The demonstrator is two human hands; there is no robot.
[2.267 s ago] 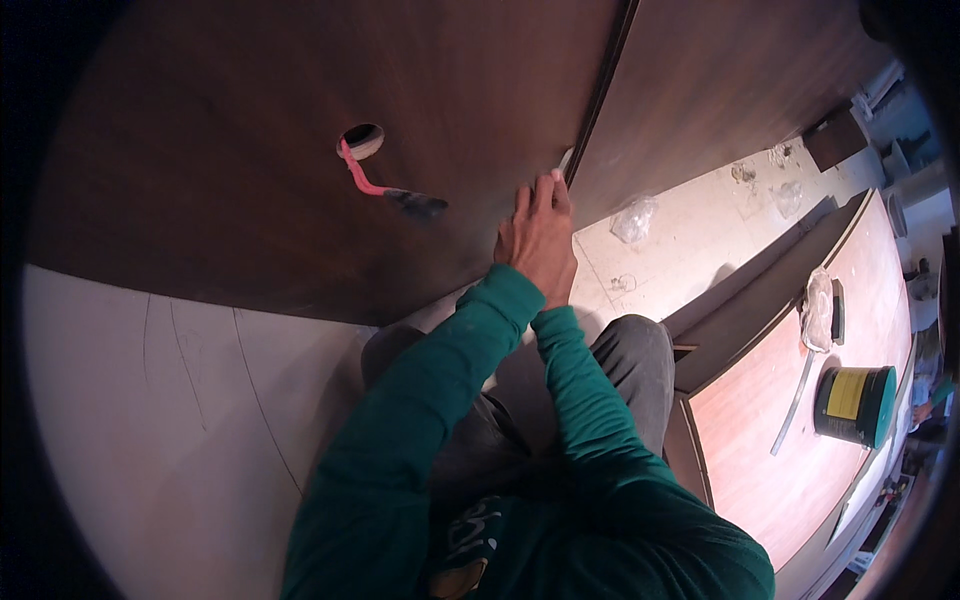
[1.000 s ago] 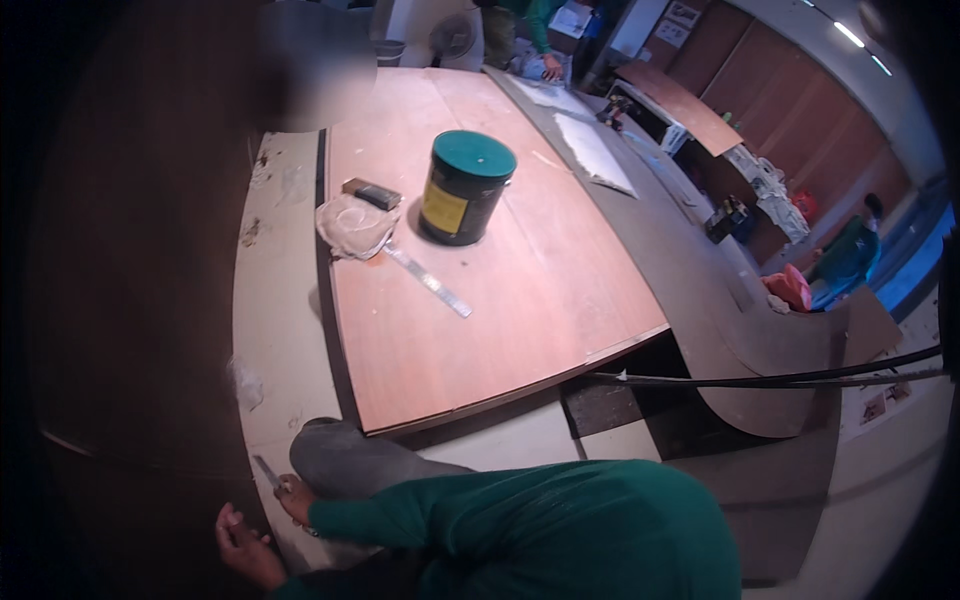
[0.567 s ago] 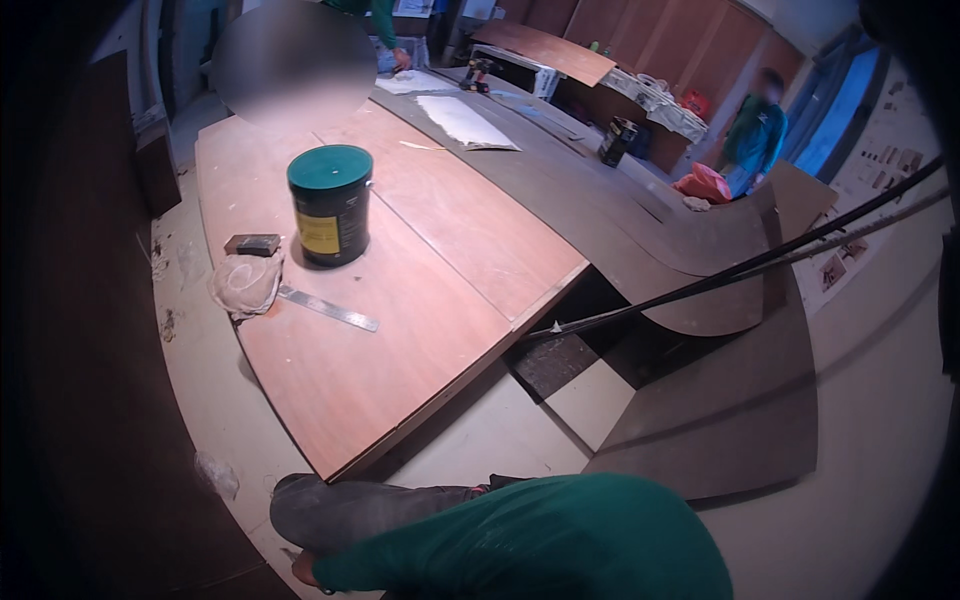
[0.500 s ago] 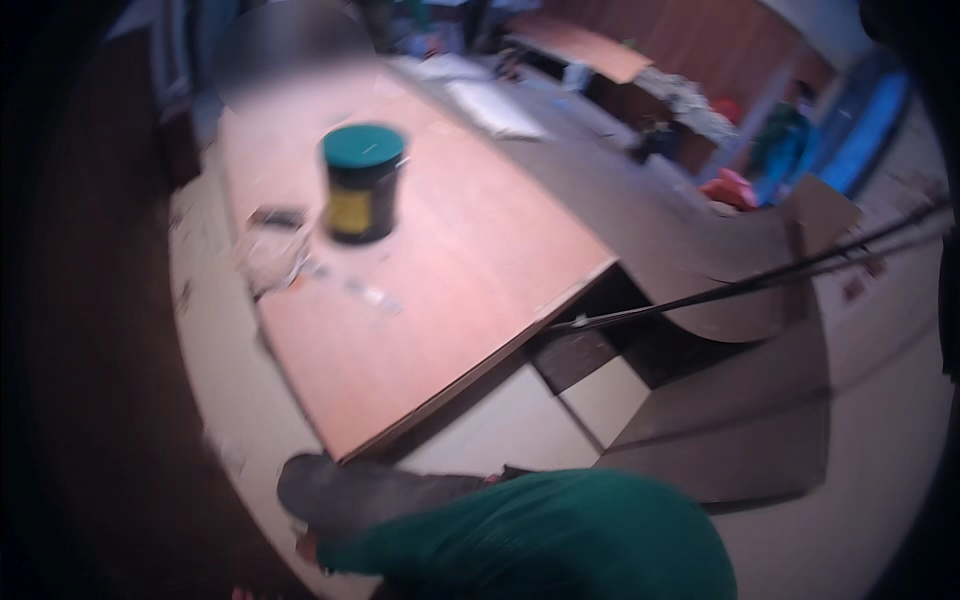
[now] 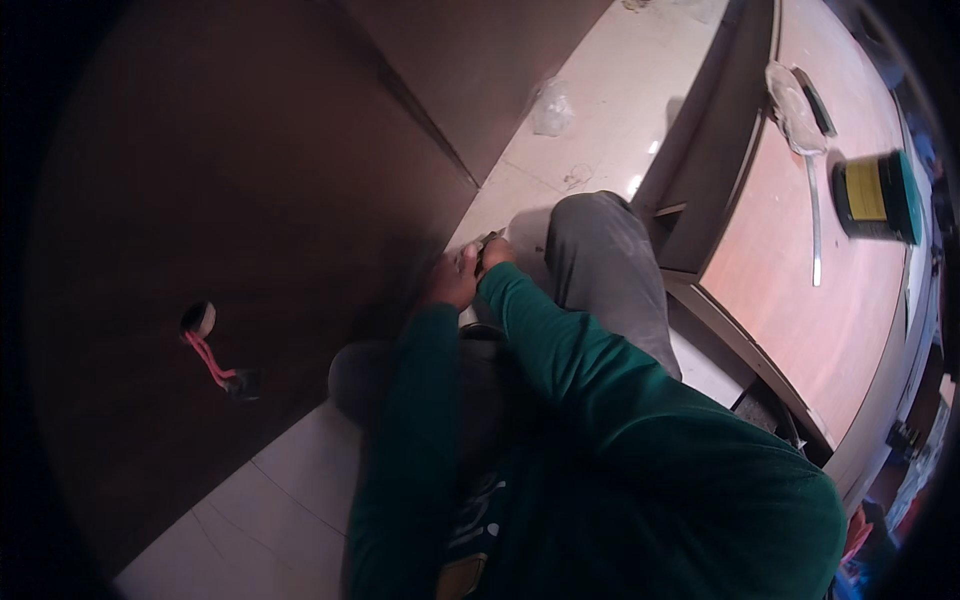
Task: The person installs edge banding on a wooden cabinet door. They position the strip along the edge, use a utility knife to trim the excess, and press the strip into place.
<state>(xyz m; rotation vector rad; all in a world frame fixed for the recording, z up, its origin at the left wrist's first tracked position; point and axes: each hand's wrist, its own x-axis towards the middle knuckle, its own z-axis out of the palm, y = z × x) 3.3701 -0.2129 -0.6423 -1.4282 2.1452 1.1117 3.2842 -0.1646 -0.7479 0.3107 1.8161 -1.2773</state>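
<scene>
Both my hands are together, low beside a dark brown wood panel (image 5: 300, 180). My left hand (image 5: 455, 280) is nearest the panel's bottom edge, with its fingers curled. My right hand (image 5: 494, 253) presses in against it, closed around a small dark piece whose kind I cannot make out. Most of that piece is hidden by the fingers. Left of my hands, a round hole (image 5: 203, 320) in the panel lets out pink-red wires (image 5: 212, 360), which end in a small dark block (image 5: 243, 384).
My bent knee (image 5: 605, 240) in grey trousers rises between the panel and a pinkish wood board (image 5: 790, 290). A dark tub (image 5: 868, 195) with yellow label and green lid, a thin strip (image 5: 815, 220) and a plastic bag (image 5: 795, 110) lie on it. Another crumpled bag (image 5: 552, 108) is on the floor.
My view has swung left and down, so the board and tub now appear at the right. Both hands have come together by the dark panel; earlier only part of one hand showed low down.
</scene>
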